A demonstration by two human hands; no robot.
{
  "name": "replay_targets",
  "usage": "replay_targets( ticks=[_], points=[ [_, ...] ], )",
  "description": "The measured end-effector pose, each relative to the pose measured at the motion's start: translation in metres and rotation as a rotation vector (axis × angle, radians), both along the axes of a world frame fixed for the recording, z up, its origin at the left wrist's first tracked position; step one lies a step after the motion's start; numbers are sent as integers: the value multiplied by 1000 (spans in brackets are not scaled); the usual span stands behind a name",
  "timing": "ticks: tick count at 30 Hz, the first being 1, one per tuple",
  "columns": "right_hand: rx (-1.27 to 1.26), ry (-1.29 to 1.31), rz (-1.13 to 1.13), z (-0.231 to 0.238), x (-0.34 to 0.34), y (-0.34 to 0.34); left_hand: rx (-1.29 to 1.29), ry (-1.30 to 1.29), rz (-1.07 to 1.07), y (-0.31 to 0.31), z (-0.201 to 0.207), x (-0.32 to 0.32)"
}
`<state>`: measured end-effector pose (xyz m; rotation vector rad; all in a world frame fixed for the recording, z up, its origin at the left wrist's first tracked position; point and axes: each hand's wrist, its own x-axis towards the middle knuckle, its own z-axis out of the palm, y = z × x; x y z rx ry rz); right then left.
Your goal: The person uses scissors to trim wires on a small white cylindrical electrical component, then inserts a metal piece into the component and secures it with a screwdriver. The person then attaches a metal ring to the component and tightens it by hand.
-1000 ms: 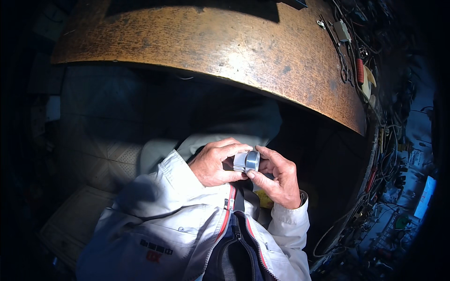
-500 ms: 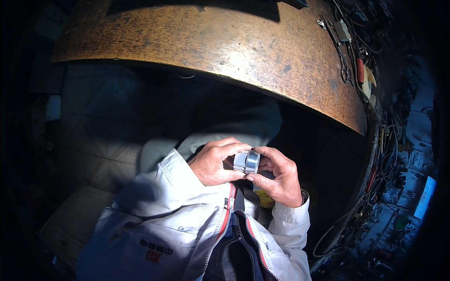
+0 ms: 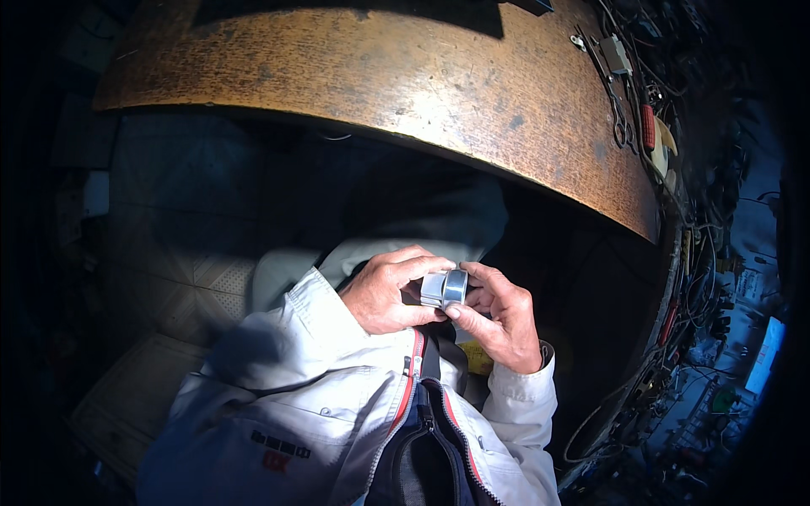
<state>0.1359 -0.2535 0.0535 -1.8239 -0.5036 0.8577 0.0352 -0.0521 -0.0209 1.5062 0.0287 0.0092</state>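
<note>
A small, short silvery metal cylinder [image 3: 455,287] is held between my two hands, in front of my open jacket. Its left part is a paler, ribbed-looking piece [image 3: 432,289], and its right part is a shiny band. My left hand [image 3: 384,291] pinches the pale part, thumb below and fingers above. My right hand [image 3: 506,316] grips the shiny band between thumb and index finger, the other fingers curled behind it. What kind of thing the cylinder is cannot be made out.
Beyond my hands runs the curved front edge of a worn wooden table [image 3: 354,76]. Scissors [image 3: 623,126], a red-handled tool [image 3: 648,128] and a small pale box [image 3: 616,55] lie at its right end. Tangled cables [image 3: 700,270] crowd the right side. Tiled floor [image 3: 211,270] shows at left.
My right thumb and index finger have shifted slightly on the shiny band, which appears a little turned. My left hand has stayed almost still.
</note>
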Motion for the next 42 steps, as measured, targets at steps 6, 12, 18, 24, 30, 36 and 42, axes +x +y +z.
replay_targets(
  ticks=[6,12,18,24,30,36,42],
  points=[
    [-23,-12,9,2,1,2,17,5,1,0,0,0],
    [-24,-54,42,7,2,5,18,-2,5,0,-1,-1],
    [-59,-19,17,6,1,4,21,11,-5,1,2,0],
    [-104,-15,52,5,4,2,9,19,-14,2,0,0],
    [26,-48,72,-6,2,-2,7,-56,37,1,-3,1],
    [14,-49,84,-4,5,-1,23,-43,13,1,-1,1],
    [25,-54,32,-7,2,0,14,25,-24,1,0,1]
  ],
)
